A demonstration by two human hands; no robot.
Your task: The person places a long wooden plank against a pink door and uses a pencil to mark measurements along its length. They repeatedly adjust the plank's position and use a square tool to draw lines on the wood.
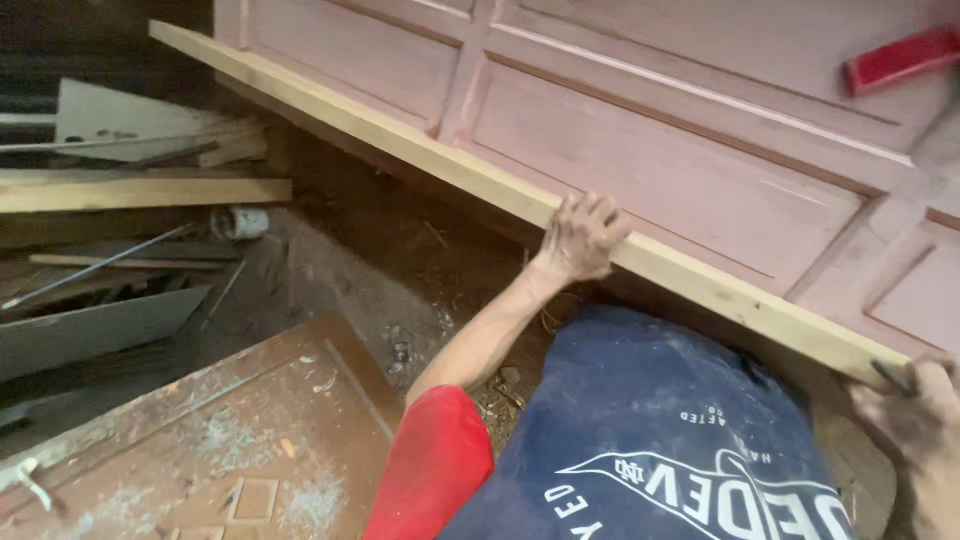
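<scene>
A long pale wooden strip [430, 150] lies along the edge of a pink panelled door [650, 150] and slants from upper left to lower right. My left hand [582, 235] reaches out from a red sleeve and clasps the strip near its middle, fingers curled over the top edge. At the strip's lower right end, my right hand [920, 410] pinches a thin dark pencil-like stick [890, 376] against the wood. My dark blue shirt [650, 440] fills the lower middle of the view.
A blurred red handle-like thing [900, 58] lies on the door at the top right. A worn brown door panel [250, 440] rests at the lower left. Boards [140, 190], grey sheets, a metal rod and a small tin [240, 221] clutter the left.
</scene>
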